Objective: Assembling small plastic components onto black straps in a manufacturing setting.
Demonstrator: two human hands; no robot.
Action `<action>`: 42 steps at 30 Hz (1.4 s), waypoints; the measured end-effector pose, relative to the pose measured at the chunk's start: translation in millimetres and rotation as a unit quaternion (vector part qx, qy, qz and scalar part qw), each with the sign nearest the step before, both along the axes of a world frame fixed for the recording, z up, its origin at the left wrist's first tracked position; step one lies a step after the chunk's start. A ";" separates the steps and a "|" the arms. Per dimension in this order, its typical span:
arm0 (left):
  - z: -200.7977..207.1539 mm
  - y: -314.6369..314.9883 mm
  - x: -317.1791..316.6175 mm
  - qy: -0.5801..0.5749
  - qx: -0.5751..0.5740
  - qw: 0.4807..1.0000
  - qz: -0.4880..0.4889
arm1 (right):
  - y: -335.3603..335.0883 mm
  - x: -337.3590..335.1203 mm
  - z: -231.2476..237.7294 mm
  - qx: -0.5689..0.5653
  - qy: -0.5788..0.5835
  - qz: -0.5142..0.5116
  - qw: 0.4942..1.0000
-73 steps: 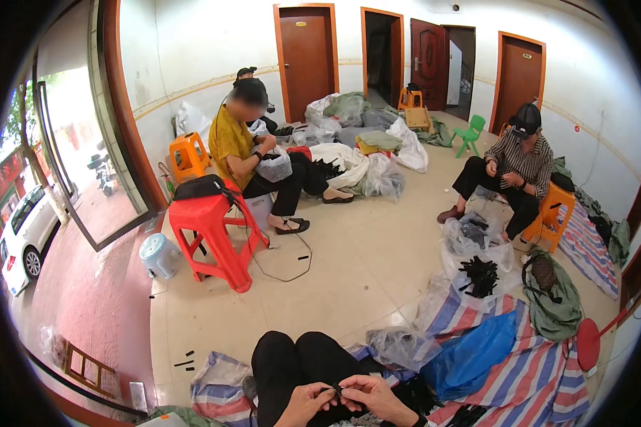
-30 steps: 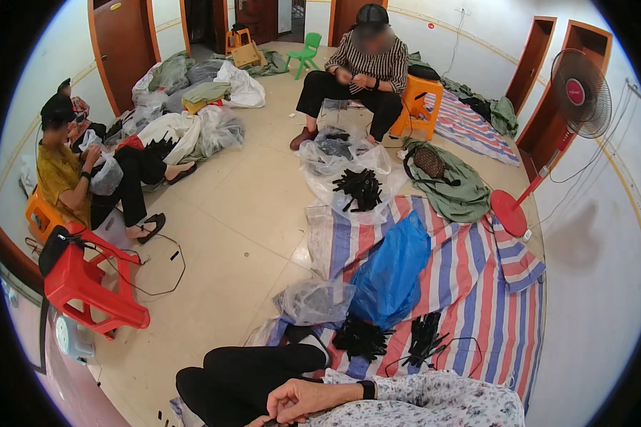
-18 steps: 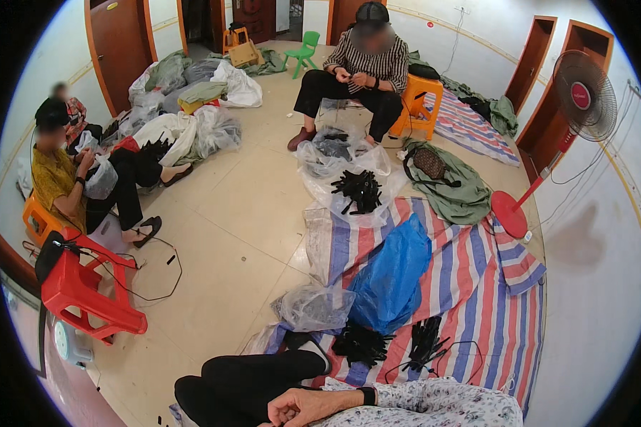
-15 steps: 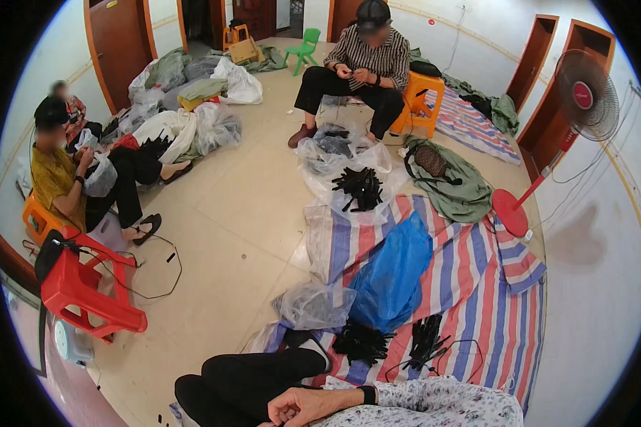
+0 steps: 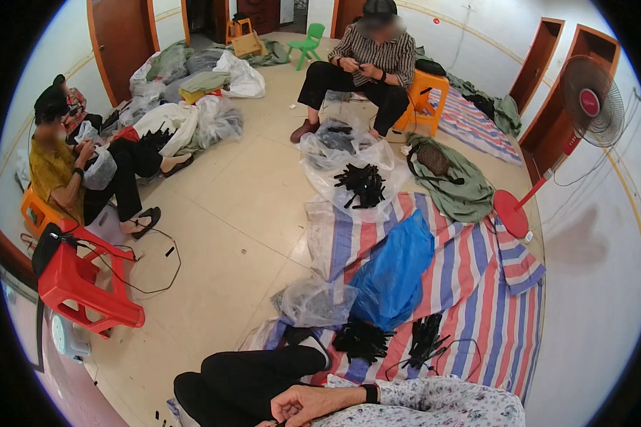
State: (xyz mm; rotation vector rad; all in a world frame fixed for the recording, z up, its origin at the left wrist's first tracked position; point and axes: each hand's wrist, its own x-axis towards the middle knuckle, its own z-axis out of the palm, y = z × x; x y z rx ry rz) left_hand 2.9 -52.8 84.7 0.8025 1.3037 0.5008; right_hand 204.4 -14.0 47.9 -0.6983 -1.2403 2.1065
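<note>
My right hand is at the lower edge, above my dark-trousered lap, with its fingers curled in. A sliver of something dark shows below its fingertips, too small and cut off to name. Of my left hand only a bit of skin shows at the lower rim, close to the right fingertips; its fingers are hidden. Beyond my right forearm lie two heaps of thin black strips, a left heap and a right heap, on a striped sheet. A thin black cord curves beside the right heap.
A blue plastic bag and a clear bag lie ahead. A red stool stands left, a fan right. Two co-workers sit left and ahead, hands raised at small work; another person is partly hidden behind the left one. Black strips lie on clear plastic.
The view has shifted slightly. My right hand stays low over my lap with its fingers curled. At the left, the person behind now leans behind the nearer co-worker's head.
</note>
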 end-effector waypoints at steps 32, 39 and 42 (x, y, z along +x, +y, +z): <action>-3.2 -15.6 -13.1 -0.052 0.063 0.996 0.018 | -19.6 -25.4 -31.4 -0.099 0.098 0.018 0.990; 9.3 17.2 0.8 0.001 0.274 0.962 -0.004 | 7.6 -14.3 12.2 -0.093 -0.005 -0.050 0.994; 6.5 34.0 6.5 -0.141 0.187 0.969 0.082 | 27.1 -12.1 26.8 -0.077 0.037 -0.096 0.992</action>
